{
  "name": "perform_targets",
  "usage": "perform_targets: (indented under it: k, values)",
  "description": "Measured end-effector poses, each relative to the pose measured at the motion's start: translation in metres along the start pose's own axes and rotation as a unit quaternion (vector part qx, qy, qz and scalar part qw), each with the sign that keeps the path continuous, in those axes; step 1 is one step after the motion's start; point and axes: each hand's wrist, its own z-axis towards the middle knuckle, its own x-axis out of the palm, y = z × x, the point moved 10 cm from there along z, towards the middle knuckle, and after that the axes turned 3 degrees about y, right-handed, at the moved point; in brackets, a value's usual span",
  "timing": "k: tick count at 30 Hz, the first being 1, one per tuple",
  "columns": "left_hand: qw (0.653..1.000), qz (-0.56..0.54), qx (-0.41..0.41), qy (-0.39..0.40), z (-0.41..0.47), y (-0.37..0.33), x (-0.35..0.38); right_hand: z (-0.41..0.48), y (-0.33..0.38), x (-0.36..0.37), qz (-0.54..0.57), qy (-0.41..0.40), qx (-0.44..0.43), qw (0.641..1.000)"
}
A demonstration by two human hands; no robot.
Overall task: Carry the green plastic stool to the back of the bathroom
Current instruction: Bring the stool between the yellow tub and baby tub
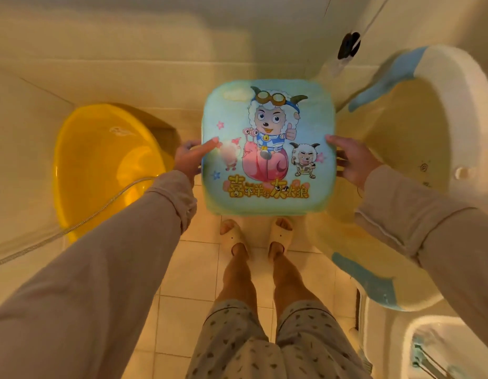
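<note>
Gripping opposite edges, the left hand [188, 159] and right hand [351, 160] hold the green plastic stool [267, 149] level, likely for balance between the yellow basin [100, 165] and baby tub [417, 149].

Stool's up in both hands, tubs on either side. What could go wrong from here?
The green stool hides the floor ahead of the slippers, so a trip is possible. The yellow basin and its hose sit close on the left, and the white tub crowds the right: the stool could clip either.
</note>
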Motion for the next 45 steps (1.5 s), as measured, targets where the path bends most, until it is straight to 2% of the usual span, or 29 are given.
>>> perform_targets:
  k: [10, 20, 33, 45]
  values:
    - [0.999, -0.02, -0.044, -0.023, 0.054, 0.051, -0.003, 0.062, -0.027, 0.008, -0.006, 0.025, 0.016, 1.0]
    - [0.998, -0.009, -0.053, 0.027, 0.135, 0.1, 0.033, 0.138, -0.073, -0.02, 0.003, -0.019, 0.015, 1.0]
    - [0.997, -0.001, -0.062, 0.049, 0.179, 0.14, 0.064, 0.179, -0.131, -0.04, 0.038, -0.043, 0.03, 0.998]
    - [0.995, -0.042, -0.078, 0.044, 0.201, 0.149, 0.071, 0.203, -0.122, -0.042, 0.01, -0.019, 0.025, 0.999]
